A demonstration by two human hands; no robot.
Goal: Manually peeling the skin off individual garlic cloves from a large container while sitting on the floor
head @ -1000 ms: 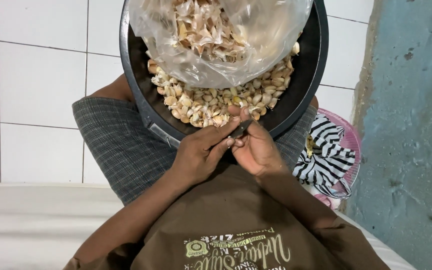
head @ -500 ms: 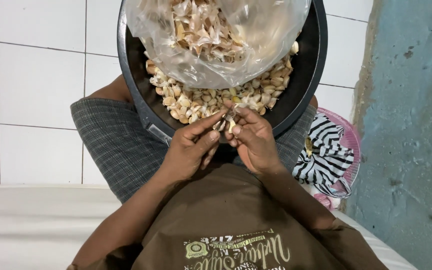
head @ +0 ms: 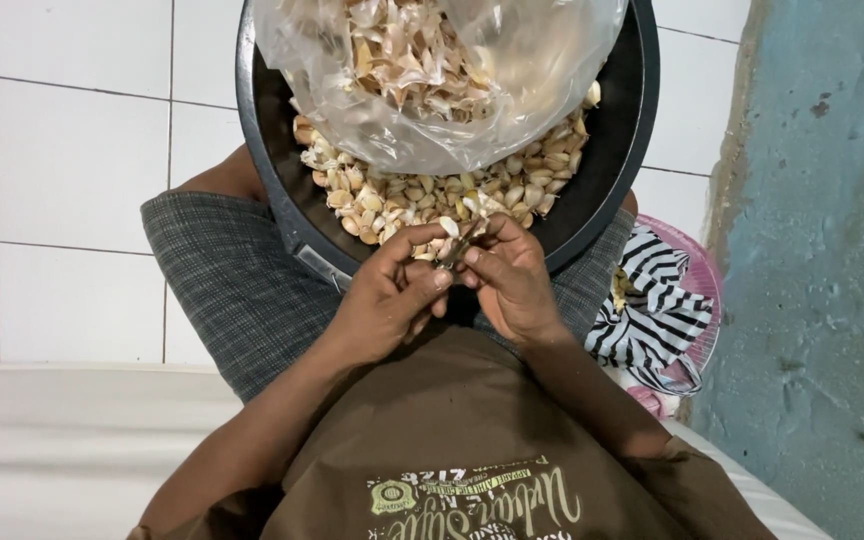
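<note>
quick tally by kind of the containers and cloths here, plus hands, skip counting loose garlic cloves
Black round basin: 1
Clear plastic bag of garlic skins: 1
Pink basket: 1
Striped black-and-white cloth: 1
Hands: 2, the left hand and the right hand, pinching a garlic clove together
Total: 6

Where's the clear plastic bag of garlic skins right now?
In the head view, top centre: the plastic bag sits inside the black basin, on the garlic cloves.
</note>
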